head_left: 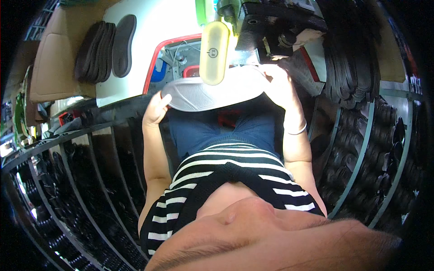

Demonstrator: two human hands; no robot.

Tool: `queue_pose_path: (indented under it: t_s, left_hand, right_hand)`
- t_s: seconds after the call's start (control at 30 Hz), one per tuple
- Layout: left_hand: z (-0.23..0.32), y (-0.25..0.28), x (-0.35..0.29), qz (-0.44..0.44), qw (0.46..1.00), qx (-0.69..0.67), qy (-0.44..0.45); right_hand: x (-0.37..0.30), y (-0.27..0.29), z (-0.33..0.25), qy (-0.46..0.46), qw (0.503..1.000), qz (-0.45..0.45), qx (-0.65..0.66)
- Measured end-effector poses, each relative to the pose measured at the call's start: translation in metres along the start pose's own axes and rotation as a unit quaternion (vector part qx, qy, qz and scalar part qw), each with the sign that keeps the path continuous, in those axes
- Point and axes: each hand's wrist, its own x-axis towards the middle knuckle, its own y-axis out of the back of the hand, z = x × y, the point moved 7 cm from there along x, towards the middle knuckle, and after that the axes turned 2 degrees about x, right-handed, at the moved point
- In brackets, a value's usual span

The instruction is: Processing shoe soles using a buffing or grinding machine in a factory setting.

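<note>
A pale grey shoe sole (192, 95), with a textured patch near its left end, is stretched level between my two hands under a bright light. My left hand (157, 107) grips its left end, thumb on top. At the other end, my right hand (279, 85) pinches the edge; glare washes out part of the sole there. A yellow, rounded oblong piece (214, 53) hangs in front of the sole's far edge and hides part of it. Just beyond my right hand stands a black machine head (275, 27).
On the white tabletop (135, 83) at the far left lie a row of dark soles (94, 52) and a single dark sole (124, 45), beside cardboard (52, 63). A red-rimmed opening (147, 74) cuts into the table. More dark soles (348, 67) hang at right. Metal racks (92, 158) flank both sides.
</note>
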Motion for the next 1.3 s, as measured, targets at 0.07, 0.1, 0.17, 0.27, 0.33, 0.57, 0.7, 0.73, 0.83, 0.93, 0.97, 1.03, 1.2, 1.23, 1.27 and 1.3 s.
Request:
queue_pose_path:
  t_s: [0.07, 0.1, 0.17, 0.27, 0.33, 0.57, 0.7, 0.73, 0.83, 0.93, 0.97, 1.03, 1.2, 1.23, 1.27, 1.3]
  left_hand:
    - [-0.029, -0.001, -0.007, -0.03, 0.992, 0.083, 0.086]
    - [-0.039, -0.015, -0.007, -0.083, 0.982, 0.133, 0.103]
    - [-0.045, -0.052, -0.007, -0.169, 0.947, 0.246, 0.117]
    - [-0.013, -0.151, 0.016, -0.214, 0.921, 0.325, -0.017]
    - [0.02, -0.201, 0.026, -0.131, 0.982, 0.118, -0.066]
    - [0.028, -0.228, 0.062, -0.003, 0.943, 0.317, -0.102]
    - [0.022, -0.214, 0.051, 0.086, 0.937, 0.282, -0.188]
    - [0.022, -0.21, 0.049, 0.094, 0.92, 0.319, -0.207]
    - [0.028, -0.205, 0.041, 0.1, 0.828, 0.46, -0.306]
    - [0.032, -0.218, 0.034, 0.093, 0.745, 0.53, -0.395]
    - [0.033, -0.216, 0.03, 0.101, 0.75, 0.515, -0.403]
    - [0.039, -0.215, 0.025, 0.083, 0.85, 0.42, -0.307]
    - [0.012, -0.184, 0.024, 0.036, 0.966, 0.237, -0.097]
    - [0.014, -0.179, 0.022, 0.038, 0.973, 0.198, -0.116]
    - [0.016, -0.173, 0.02, 0.04, 0.977, 0.158, -0.135]
    - [0.015, -0.165, 0.018, 0.029, 0.979, 0.144, -0.138]
  right_hand:
    - [0.008, -0.01, 0.005, -0.031, 0.989, -0.095, -0.112]
    - [0.01, -0.009, 0.013, 0.013, 0.991, -0.075, -0.114]
    - [0.015, -0.013, 0.004, 0.029, 0.985, -0.092, -0.14]
    - [0.016, -0.016, -0.002, 0.105, 0.984, -0.076, -0.12]
    - [0.016, -0.021, -0.001, 0.055, 0.959, -0.117, -0.252]
    - [-0.108, -0.076, 0.125, -0.332, 0.911, -0.164, 0.18]
    - [-0.185, -0.089, 0.187, -0.362, 0.876, -0.205, 0.245]
    - [-0.193, -0.074, 0.199, -0.39, 0.863, -0.186, 0.262]
    - [-0.168, 0.008, 0.197, -0.318, 0.926, -0.143, 0.146]
    - [-0.152, 0.096, 0.21, -0.219, 0.971, 0.016, 0.095]
    - [-0.133, 0.105, 0.192, -0.19, 0.972, 0.044, 0.128]
    - [-0.102, 0.131, 0.16, -0.141, 0.977, 0.085, 0.137]
    - [-0.048, 0.153, 0.121, -0.065, 0.988, 0.134, 0.03]
    - [-0.042, 0.151, 0.112, -0.061, 0.99, 0.12, 0.027]
    - [-0.037, 0.147, 0.103, -0.056, 0.992, 0.107, 0.025]
    - [-0.034, 0.142, 0.096, -0.066, 0.992, 0.105, -0.019]
